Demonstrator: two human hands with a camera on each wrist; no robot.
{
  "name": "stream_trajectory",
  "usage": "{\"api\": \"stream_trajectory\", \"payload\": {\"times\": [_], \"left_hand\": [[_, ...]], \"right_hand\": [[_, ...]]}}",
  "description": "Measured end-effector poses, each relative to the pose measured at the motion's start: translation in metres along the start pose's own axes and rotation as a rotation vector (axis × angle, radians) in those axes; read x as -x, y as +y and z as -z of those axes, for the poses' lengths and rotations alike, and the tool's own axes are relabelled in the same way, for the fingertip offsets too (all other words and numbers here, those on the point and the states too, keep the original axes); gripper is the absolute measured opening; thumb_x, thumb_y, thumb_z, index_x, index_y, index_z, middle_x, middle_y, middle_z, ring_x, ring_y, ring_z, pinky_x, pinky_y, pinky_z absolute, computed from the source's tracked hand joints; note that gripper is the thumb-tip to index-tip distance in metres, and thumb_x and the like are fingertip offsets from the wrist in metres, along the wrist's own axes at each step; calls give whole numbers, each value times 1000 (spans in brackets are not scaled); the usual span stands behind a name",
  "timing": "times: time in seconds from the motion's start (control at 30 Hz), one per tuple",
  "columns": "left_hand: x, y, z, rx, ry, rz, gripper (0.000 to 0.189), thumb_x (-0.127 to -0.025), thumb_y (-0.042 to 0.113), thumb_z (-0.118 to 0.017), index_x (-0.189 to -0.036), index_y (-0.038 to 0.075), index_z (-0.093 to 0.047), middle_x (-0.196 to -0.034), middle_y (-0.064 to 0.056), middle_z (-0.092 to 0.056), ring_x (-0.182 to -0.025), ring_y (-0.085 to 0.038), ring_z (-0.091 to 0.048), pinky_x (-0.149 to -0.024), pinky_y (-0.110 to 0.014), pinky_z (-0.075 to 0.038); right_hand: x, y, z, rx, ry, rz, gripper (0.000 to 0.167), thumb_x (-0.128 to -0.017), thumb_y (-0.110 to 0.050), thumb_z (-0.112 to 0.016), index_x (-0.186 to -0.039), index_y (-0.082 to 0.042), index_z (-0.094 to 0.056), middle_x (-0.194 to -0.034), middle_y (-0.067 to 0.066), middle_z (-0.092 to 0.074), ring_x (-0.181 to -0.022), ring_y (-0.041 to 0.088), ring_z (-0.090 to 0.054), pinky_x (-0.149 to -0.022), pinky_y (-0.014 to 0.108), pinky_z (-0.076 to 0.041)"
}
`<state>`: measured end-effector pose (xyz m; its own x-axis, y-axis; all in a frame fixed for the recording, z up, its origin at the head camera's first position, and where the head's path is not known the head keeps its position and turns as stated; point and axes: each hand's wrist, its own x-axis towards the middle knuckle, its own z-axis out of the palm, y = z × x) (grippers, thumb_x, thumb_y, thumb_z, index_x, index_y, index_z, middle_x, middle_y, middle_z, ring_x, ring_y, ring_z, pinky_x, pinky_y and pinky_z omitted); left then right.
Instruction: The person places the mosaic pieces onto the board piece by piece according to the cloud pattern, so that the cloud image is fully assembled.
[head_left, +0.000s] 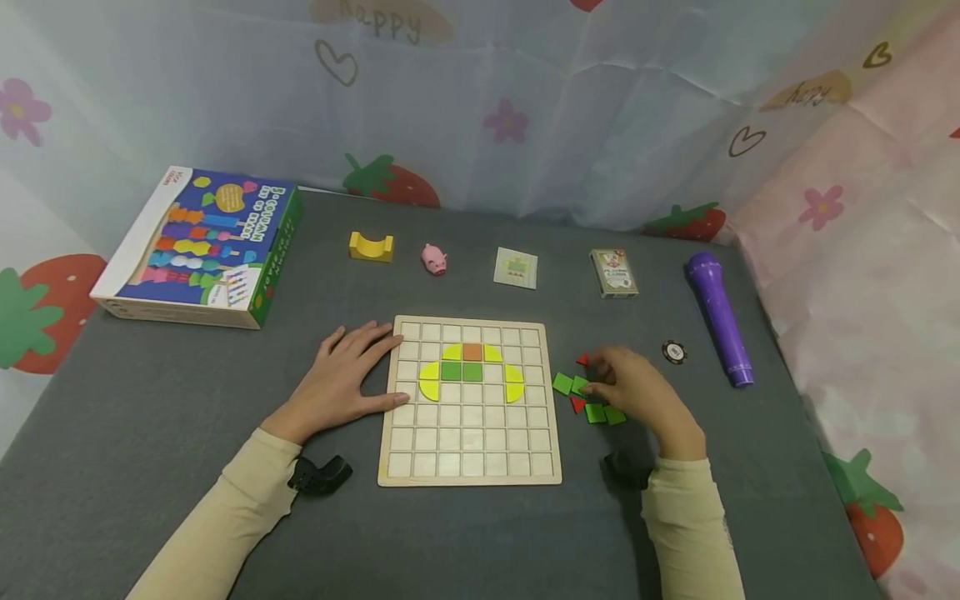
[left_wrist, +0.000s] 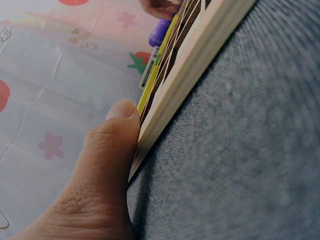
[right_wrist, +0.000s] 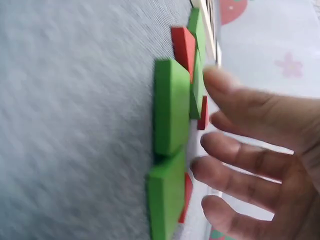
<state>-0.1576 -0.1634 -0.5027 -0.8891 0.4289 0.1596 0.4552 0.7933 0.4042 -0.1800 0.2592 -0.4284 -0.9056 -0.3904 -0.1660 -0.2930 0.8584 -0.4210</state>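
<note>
A wooden grid board [head_left: 472, 481] lies flat on the table. My left hand [head_left: 341, 379] rests at its left edge with fingers spread, and the thumb [left_wrist: 102, 160] touches the rim in the left wrist view. On the grid sit several yellow rounded pieces [head_left: 429, 381], an orange square [head_left: 472, 352] and two green squares [head_left: 451, 372]. My right hand [head_left: 633, 387] hovers over loose green squares [head_left: 595, 413] and red triangles [head_left: 577, 405] right of the board. In the right wrist view its thumb and fingers are apart, with nothing between them.
Along the back stand a game box [head_left: 202, 250], a yellow curved block [head_left: 371, 247], a pink pig figure [head_left: 434, 259], a pattern card [head_left: 516, 268] and a playing-card box [head_left: 614, 273]. A round chip [head_left: 674, 352] and a purple microphone [head_left: 720, 321] lie at right.
</note>
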Motion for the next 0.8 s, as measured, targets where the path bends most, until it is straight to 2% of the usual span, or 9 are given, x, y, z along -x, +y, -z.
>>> {"api": "stream_trajectory", "payload": {"times": [0.17, 0.53, 0.8], "left_hand": [[0, 0, 0, -1, 1, 0, 88, -79, 69, -61, -148, 21, -37, -153, -8, -35, -144, -29, -24, -113, -58, -11], [0, 0, 1, 4, -4, 0, 88, -79, 69, -61, -149, 22, -37, -153, -8, -34, -144, -28, -23, -114, -58, -10], [0, 0, 1, -3, -1, 6, 88, -78, 69, -61, -148, 22, -38, -152, -8, -35, -144, -28, -24, -114, -58, -11]], "right_hand": [[1, -3, -5, -44, -17, 15, 25, -86, -16, -73, -104, -2, -64, -91, 8, -62, -82, 19, -60, -71, 36, -51], [2, -4, -5, 33, 7, 5, 25, -87, -15, -71, -108, -2, -64, -101, 11, -61, -87, 22, -60, -75, 41, -51], [2, -7, -8, 48, 9, 21, 25, -87, -12, -71, -109, -2, -65, -104, 11, -60, -86, 21, -61, -73, 38, -52]]}}
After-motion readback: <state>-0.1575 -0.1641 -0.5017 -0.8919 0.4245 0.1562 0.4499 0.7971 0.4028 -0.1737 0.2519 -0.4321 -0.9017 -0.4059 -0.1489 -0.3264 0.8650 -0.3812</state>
